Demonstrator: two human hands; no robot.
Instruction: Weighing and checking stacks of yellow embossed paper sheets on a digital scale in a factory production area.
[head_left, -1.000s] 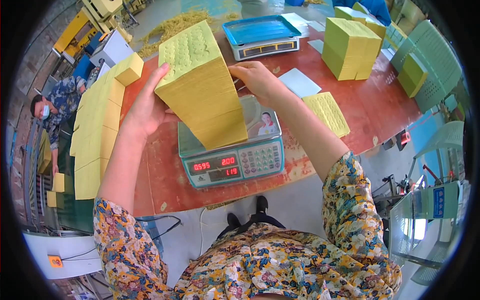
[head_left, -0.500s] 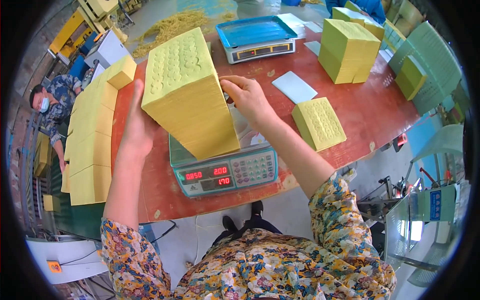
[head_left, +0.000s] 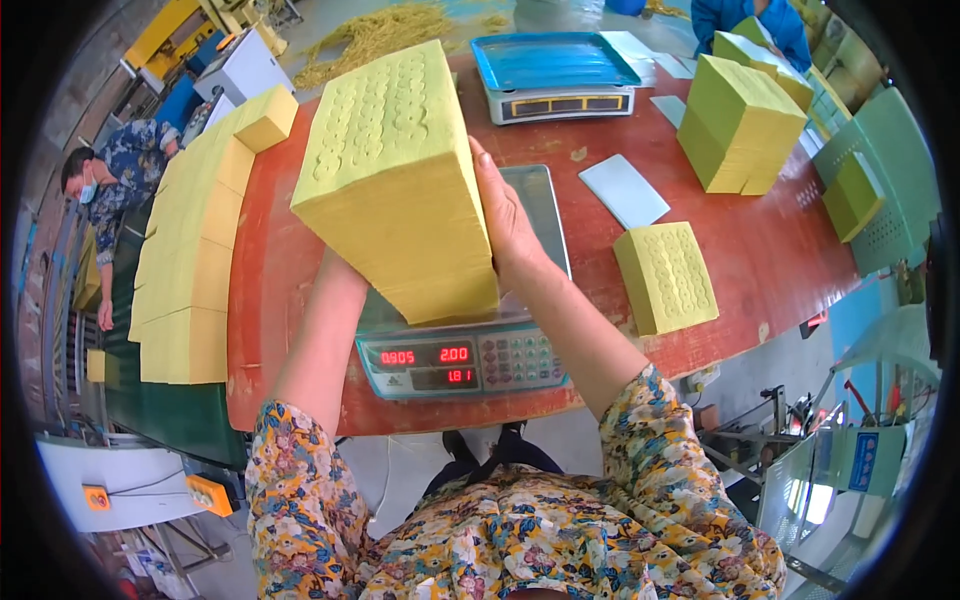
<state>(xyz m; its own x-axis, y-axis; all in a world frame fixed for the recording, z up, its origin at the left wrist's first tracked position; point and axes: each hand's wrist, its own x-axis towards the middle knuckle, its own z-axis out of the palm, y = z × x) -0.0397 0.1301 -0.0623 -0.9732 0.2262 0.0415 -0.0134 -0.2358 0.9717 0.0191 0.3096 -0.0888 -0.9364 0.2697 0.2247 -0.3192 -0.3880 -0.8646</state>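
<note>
A tilted stack of embossed yellow paper (head_left: 400, 195) is leaning over the digital scale (head_left: 480, 384), contact unclear, the right grip (head_left: 506, 218) pressing its side and the left grip's (head_left: 343, 278) closure hidden. Probably heavy, stiff in bulk yet shear-prone, it is inviting low, broad palms. The red counter (head_left: 760, 250) is looking scuffed, shredded yellow material (head_left: 385, 35) littering the floor (head_left: 325, 20) beyond.

Bench (head_left: 770, 270): red top, scuffed
Floor (head_left: 590, 447): grey; yellow shredded heap (head_left: 375, 45) beyond bench
Chair (head_left: 895, 180): pale green, perforated back, right
Belt (head_left: 150, 420): dark green, left
Cabinet (head_left: 238, 72): white, upper left
Machine frame (head_left: 160, 45): yellow, near cabinet
Light: whitish sheen, bench's right end
</note>
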